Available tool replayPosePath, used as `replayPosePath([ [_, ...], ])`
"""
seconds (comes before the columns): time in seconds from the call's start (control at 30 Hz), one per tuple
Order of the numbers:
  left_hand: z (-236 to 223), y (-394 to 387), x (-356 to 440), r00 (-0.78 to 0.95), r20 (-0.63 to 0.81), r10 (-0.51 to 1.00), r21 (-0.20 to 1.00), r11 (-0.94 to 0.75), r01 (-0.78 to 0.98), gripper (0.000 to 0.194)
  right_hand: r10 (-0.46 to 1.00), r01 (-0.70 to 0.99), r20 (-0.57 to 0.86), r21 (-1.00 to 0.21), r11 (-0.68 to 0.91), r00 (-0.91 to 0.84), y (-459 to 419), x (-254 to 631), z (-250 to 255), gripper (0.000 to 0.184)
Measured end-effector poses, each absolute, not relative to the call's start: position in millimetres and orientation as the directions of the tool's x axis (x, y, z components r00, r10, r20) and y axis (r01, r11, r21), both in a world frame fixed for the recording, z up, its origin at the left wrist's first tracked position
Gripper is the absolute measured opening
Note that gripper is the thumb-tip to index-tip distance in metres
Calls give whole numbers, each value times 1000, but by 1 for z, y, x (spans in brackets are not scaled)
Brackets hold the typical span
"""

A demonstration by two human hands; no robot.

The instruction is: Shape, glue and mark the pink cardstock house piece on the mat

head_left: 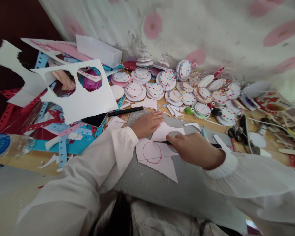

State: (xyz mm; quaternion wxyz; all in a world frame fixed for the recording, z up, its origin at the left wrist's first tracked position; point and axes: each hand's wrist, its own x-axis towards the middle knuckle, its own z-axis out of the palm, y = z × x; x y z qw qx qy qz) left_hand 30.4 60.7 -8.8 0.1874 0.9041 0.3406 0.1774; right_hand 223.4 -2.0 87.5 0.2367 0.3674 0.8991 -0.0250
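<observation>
My left hand [147,124] lies flat with its fingers stretched out, pressing on the upper part of a pale paper sheet [168,165]. A red circle [151,152] is drawn on the sheet. In my closed right hand [193,149] is a dark-handled craft knife [215,146], its thin tip reaching left to the circle's upper edge. A grey round piece [175,135] shows partly behind the right fingers; I cannot tell what it is. Under the paper lies a grey cutting mat [186,196].
Several round layered paper pieces trimmed with beads [135,91] stand along the back. Cut white card [88,101], coloured strips and a phone [95,120] lie left, beside a plastic bottle [12,144]. A black pen [125,111] rests behind the mat. Scissors [236,133] and wooden sticks [291,151] are right.
</observation>
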Motion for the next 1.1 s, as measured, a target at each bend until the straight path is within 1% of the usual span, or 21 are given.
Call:
replayPosePath([
  [0.23, -8, 59, 31, 744, 152, 650, 363, -737, 570, 45, 685, 708, -456, 151, 690, -569, -16, 212, 87, 23],
  [0.43, -6, 58, 32, 770, 108, 629, 258, -765, 590, 48, 686, 707, -436, 145, 692, -582, -15, 215, 85, 23],
  [0.63, -9, 58, 31, 781, 113, 614, 181, -786, 591, 49, 695, 712, -442, 159, 684, -568, -15, 218, 86, 21],
  [0.8, -7, 58, 31, 777, 100, 622, 169, -780, 602, 49, 708, 741, -463, 147, 655, -534, -17, 221, 85, 22],
  [0.97, -4, 56, 32, 773, 102, 627, 192, -775, 603, 48, 718, 793, -507, 104, 601, -477, -22, 220, 83, 24],
  [1.1, -6, 57, 32, 773, 108, 625, 185, -776, 602, 48, 708, 824, -553, 66, 562, -439, -27, 220, 84, 25],
])
